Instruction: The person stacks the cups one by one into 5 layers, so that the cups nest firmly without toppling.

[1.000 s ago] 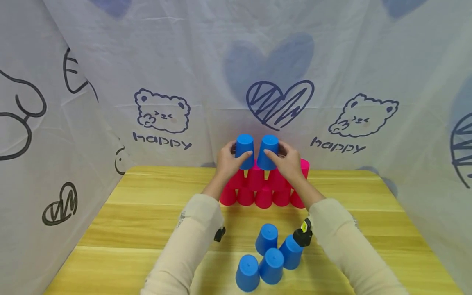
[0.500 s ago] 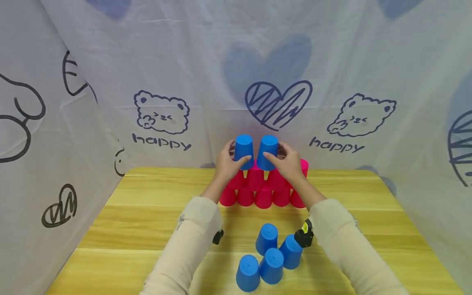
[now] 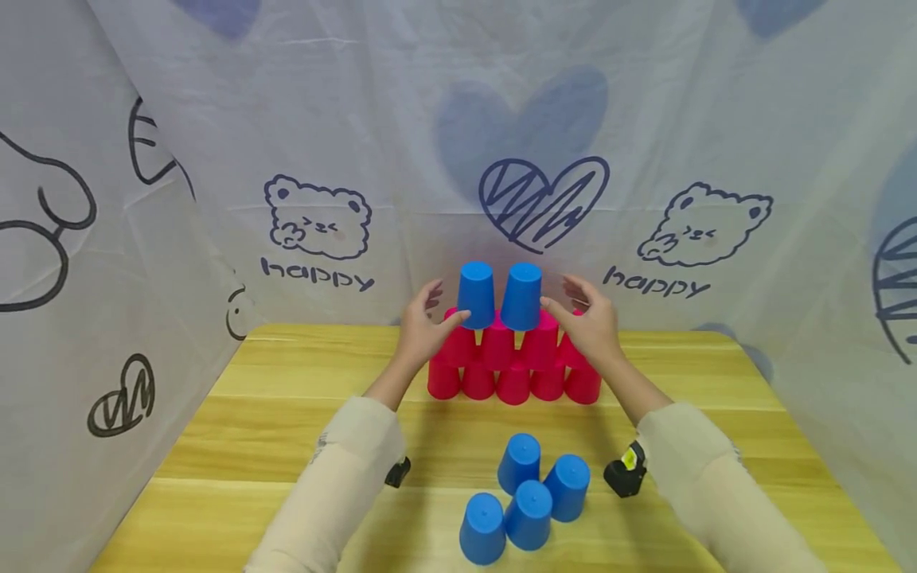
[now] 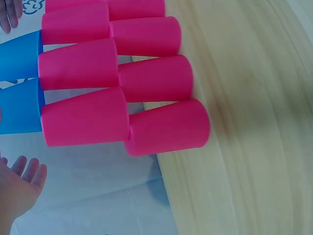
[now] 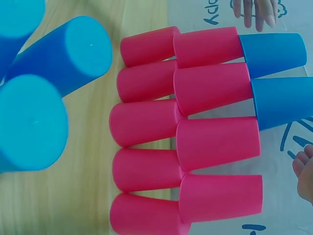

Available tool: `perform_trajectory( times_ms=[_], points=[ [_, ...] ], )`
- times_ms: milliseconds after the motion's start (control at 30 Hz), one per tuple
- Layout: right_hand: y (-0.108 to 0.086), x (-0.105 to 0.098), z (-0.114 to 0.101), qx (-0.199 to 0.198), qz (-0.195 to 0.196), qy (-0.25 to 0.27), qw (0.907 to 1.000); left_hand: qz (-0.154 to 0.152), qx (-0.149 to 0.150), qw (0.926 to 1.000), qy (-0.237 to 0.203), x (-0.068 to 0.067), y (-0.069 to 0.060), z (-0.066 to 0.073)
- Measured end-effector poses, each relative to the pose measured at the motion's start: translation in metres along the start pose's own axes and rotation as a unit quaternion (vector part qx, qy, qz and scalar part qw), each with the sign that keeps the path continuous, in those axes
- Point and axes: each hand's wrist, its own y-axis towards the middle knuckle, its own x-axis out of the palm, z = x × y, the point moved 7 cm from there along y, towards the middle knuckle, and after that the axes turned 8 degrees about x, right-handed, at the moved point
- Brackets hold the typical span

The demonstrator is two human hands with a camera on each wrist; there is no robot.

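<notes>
Two upside-down blue cups, the left one and the right one, stand side by side on top of a two-row wall of pinkish-red cups. My left hand is beside the left blue cup, fingers spread, its thumb tip overlapping the cup's lower edge; whether it touches I cannot tell. My right hand is spread just right of the other blue cup and holds nothing. The left wrist view shows the left hand apart from the pinkish-red cups. Part of the right hand appears at the right wrist view's edge.
Several more blue cups stand upside down in a cluster on the wooden table, nearer to me. A white cloth with printed hearts and bears hangs behind the table. Black wrist devices sit below the sleeves.
Both hands have let go of the two blue cups and moved outward, the left hand to the left and the right hand to the right. The blue cups stay on the upper row.
</notes>
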Motion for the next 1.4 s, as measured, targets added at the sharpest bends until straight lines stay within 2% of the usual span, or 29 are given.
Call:
perform_trajectory(
  times_ms=[67, 133, 167, 200, 300, 467, 500, 533, 633, 700, 733, 767, 967, 1000, 1167, 1233, 1333, 1400],
  points=[
    [-0.004, -0.003, 0.001, -0.003, 0.002, -0.004, 1.0, -0.004, 0.001, 1.0, 0.003, -0.002, -0.002, -0.003],
    [-0.027, -0.008, -0.033, 0.024, 0.003, -0.036, 0.9991, -0.005, 0.001, 1.0, 0.005, -0.003, -0.005, -0.005],
    [-0.03, -0.009, -0.033, 0.019, 0.003, -0.039, 0.999, -0.007, 0.002, 1.0, 0.006, -0.004, -0.006, -0.006],
    [-0.045, -0.011, -0.054, 0.029, 0.004, -0.055, 0.998, -0.007, 0.003, 0.9999, 0.006, -0.004, -0.007, -0.007],
    [-0.053, -0.015, -0.054, 0.028, -0.002, -0.066, 0.9974, -0.009, 0.013, 0.9999, 0.004, -0.004, -0.012, -0.006],
    [-0.059, -0.019, -0.043, 0.017, -0.014, -0.055, 0.9982, -0.009, 0.026, 0.9996, -0.001, -0.004, -0.018, -0.006],
    [-0.055, -0.019, -0.03, 0.0, -0.018, -0.034, 0.9993, -0.008, 0.028, 0.9996, -0.001, -0.004, -0.019, -0.007],
    [-0.055, -0.019, -0.026, -0.004, -0.021, -0.032, 0.9993, -0.009, 0.029, 0.9995, 0.002, -0.005, -0.02, -0.007],
    [-0.06, -0.02, -0.022, -0.01, -0.031, -0.03, 0.999, -0.013, 0.026, 0.9996, 0.007, -0.006, -0.025, -0.01],
    [-0.066, -0.02, -0.025, -0.007, -0.037, -0.032, 0.9988, -0.018, 0.023, 0.9995, 0.01, -0.007, -0.029, -0.01],
    [-0.073, -0.021, -0.036, 0.009, -0.039, -0.051, 0.9979, -0.02, 0.022, 0.9995, 0.009, -0.007, -0.031, -0.011],
    [-0.077, -0.021, -0.038, 0.013, -0.042, -0.053, 0.9976, -0.023, 0.023, 0.9994, 0.009, -0.008, -0.033, -0.011],
    [-0.087, -0.025, -0.038, -0.002, -0.045, -0.058, 0.9973, -0.034, 0.023, 0.9992, 0.0, -0.008, -0.044, -0.015],
    [-0.085, -0.027, -0.03, -0.023, -0.045, -0.037, 0.9981, -0.033, 0.019, 0.9993, -0.004, -0.008, -0.045, -0.016],
    [-0.087, -0.032, -0.012, -0.043, -0.053, -0.015, 0.9976, -0.029, 0.018, 0.9993, -0.013, -0.011, -0.053, -0.02],
    [-0.085, -0.034, 0.003, -0.041, -0.05, -0.022, 0.9977, -0.035, 0.015, 0.9992, -0.016, -0.011, -0.057, -0.023],
    [-0.08, -0.036, 0.03, -0.06, -0.044, -0.002, 0.9973, -0.047, 0.008, 0.9987, -0.017, -0.012, -0.063, -0.026],
    [-0.084, -0.038, 0.03, -0.058, -0.042, -0.003, 0.9974, -0.051, 0.008, 0.9985, -0.019, -0.013, -0.067, -0.028]
  ],
)
